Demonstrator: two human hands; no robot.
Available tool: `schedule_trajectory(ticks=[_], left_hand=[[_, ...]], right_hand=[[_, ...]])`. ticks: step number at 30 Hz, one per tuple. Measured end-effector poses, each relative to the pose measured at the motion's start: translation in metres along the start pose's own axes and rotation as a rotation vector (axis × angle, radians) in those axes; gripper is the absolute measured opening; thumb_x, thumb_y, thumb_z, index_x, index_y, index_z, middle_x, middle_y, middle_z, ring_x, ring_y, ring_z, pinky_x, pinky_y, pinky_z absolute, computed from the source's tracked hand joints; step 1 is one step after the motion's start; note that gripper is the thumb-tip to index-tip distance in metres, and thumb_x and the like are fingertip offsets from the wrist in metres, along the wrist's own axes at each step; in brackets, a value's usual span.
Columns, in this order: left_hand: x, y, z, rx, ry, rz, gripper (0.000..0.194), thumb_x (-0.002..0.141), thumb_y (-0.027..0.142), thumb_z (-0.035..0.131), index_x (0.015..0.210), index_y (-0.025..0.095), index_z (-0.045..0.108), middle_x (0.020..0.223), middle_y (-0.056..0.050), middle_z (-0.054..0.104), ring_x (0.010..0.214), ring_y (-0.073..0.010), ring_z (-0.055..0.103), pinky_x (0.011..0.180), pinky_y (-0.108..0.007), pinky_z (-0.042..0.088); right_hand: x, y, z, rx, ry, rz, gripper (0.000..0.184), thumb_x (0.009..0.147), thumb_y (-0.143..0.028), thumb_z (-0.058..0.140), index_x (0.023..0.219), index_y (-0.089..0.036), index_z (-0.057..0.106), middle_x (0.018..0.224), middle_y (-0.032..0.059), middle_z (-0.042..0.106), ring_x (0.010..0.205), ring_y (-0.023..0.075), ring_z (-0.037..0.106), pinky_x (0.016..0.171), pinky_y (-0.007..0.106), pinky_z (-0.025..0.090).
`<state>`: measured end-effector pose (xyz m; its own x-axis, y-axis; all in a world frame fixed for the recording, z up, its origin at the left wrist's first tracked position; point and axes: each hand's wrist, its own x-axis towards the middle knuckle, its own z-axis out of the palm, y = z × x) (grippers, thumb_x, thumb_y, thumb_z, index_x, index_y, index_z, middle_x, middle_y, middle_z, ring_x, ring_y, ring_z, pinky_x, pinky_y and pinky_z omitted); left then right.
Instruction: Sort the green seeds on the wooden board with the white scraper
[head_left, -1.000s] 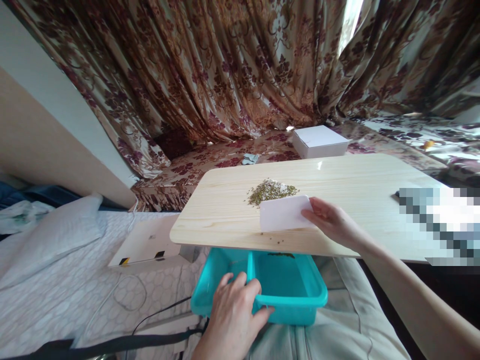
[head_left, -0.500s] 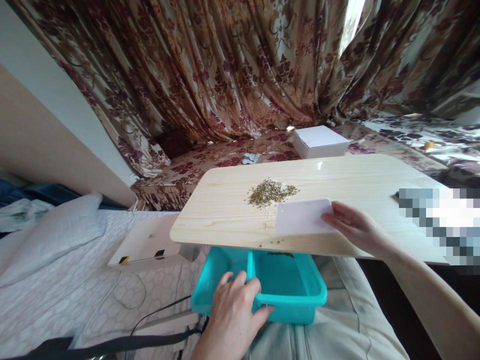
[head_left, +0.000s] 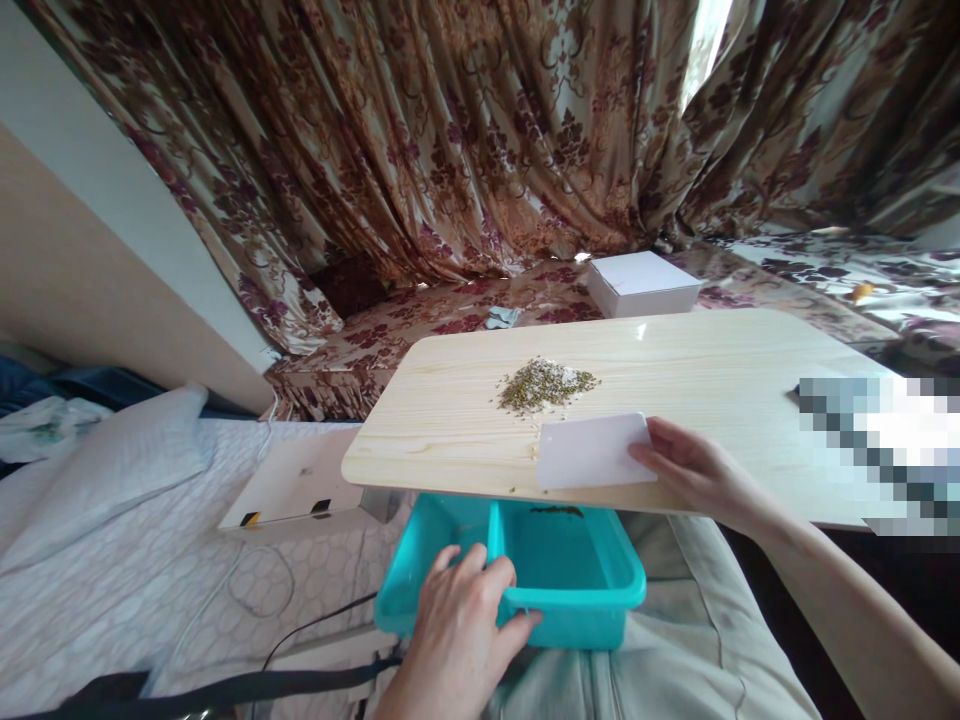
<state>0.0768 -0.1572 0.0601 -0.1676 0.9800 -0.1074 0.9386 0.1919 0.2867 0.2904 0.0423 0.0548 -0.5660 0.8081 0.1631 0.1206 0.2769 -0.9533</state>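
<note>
My right hand (head_left: 694, 462) pinches the right end of a flat white card (head_left: 589, 452), held over the table near its front edge. Behind the card lies a heap of mixed green beans and white grains (head_left: 544, 384), with a few loose ones trailing toward the edge. My left hand (head_left: 469, 610) grips the near rim of a turquoise two-compartment bin (head_left: 570, 600), thumb outside and fingers over the rim by the divider. The bin sits on my lap below the table edge. Some green beans (head_left: 556, 511) lie at the far side of its right compartment.
The wooden-topped table (head_left: 427, 420) spans the middle. A white box (head_left: 643, 283) stands behind it, near a small light-blue cloth (head_left: 502, 317). To the left, a flat white carton (head_left: 292, 485) and a cable (head_left: 262, 590) lie on the bed (head_left: 172, 520). A blurred patch covers something at right.
My right hand has drawn the card a little toward me and to the left, nearer the front edge. The bin and my left hand have shifted slightly left.
</note>
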Motion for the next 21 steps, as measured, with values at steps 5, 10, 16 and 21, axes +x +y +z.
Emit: schedule_trajectory(ticks=[5, 10, 16, 21], left_hand=[[0.0, -0.002, -0.001, -0.001, 0.005, -0.005, 0.011, 0.076, 0.03, 0.068, 0.079, 0.023, 0.06, 0.084, 0.001, 0.06, 0.088, -0.0215, 0.057, 0.095, -0.042, 0.036], [0.0, -0.003, 0.001, 0.001, 0.015, 0.002, 0.011, 0.076, 0.031, 0.068, 0.078, 0.023, 0.061, 0.082, 0.001, 0.059, 0.088, -0.0213, 0.057, 0.095, -0.042, 0.036], [0.004, 0.016, -0.002, -0.008, -0.023, 0.091, 0.016, 0.077, 0.038, 0.068, 0.079, 0.023, 0.061, 0.083, 0.001, 0.059, 0.089, -0.0206, 0.057, 0.099, -0.043, 0.034], [0.013, 0.047, 0.004, 0.022, -0.068, 0.21, 0.02, 0.078, 0.042, 0.067, 0.084, 0.023, 0.063, 0.086, -0.001, 0.06, 0.09, -0.0196, 0.058, 0.103, -0.043, 0.031]], right_hand=[[0.007, -0.007, 0.02, 0.018, -0.002, -0.036, 0.026, 0.081, -0.042, 0.058, 0.072, -0.02, 0.049, 0.066, -0.0019, 0.05, 0.063, 0.0126, 0.048, 0.054, 0.024, 0.041], [0.01, -0.013, 0.04, -0.076, 0.02, -0.059, 0.032, 0.081, -0.045, 0.057, 0.065, -0.021, 0.044, 0.06, -0.003, 0.047, 0.058, 0.0115, 0.045, 0.05, 0.023, 0.039], [0.007, -0.011, 0.01, -0.025, 0.075, -0.039, 0.026, 0.079, -0.046, 0.061, 0.079, -0.021, 0.055, 0.073, 0.0024, 0.061, 0.071, 0.0174, 0.058, 0.061, 0.027, 0.05], [0.012, 0.003, -0.015, -0.069, 0.28, -0.064, 0.029, 0.077, -0.047, 0.062, 0.09, -0.022, 0.058, 0.084, 0.0059, 0.067, 0.08, 0.0225, 0.063, 0.072, 0.035, 0.054]])
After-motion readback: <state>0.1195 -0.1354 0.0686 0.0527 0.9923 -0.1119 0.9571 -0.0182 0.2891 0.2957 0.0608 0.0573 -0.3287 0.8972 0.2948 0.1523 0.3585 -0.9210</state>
